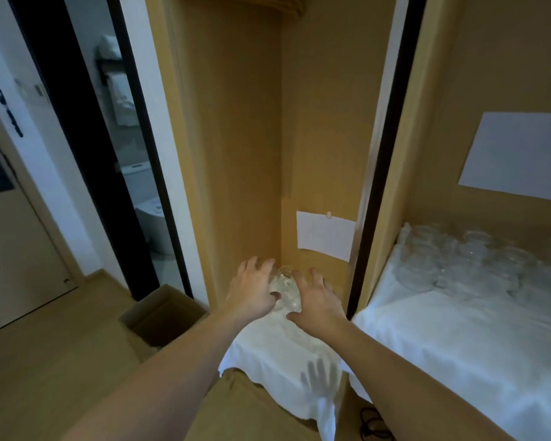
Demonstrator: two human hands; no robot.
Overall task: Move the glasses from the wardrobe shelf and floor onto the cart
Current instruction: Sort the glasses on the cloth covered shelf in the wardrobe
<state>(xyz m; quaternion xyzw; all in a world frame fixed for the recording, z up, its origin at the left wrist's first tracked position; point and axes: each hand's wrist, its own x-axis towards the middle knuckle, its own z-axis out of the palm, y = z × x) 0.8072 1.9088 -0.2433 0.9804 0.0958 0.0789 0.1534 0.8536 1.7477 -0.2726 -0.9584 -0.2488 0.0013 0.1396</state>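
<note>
place: hotel-style room entry | signs: built-in wooden wardrobe (245, 138) | bathroom doorway showing toilet (153, 224) and towels (120, 100) | entry door (10, 249) with lock

Wardrobe (236, 138): light tan wood grain throughout, panels plain, no other pattern. Divider strip (382, 173) between the compartments: black with a pale grey edge.

Cloth (277, 348) on the left shelf: plain white, carrying a grey hand-shaped shadow near its front edge. Cloth (458, 338) on the right shelf: plain white, bluish in shade.

Glasses (285, 289) between the hands: clear, colourless. Glasses (465, 265) on the right shelf: clear, colourless.

Paper (325, 235) on the back panel: white, any markings too faint to read. Paper (519, 155) on the right panel: white.

Box (163, 316): brown cardboard, dark inside.

Floor (61, 361): light tan wood.

Door frame (77, 122): black. Wall (29, 100) beside it: white.
</note>
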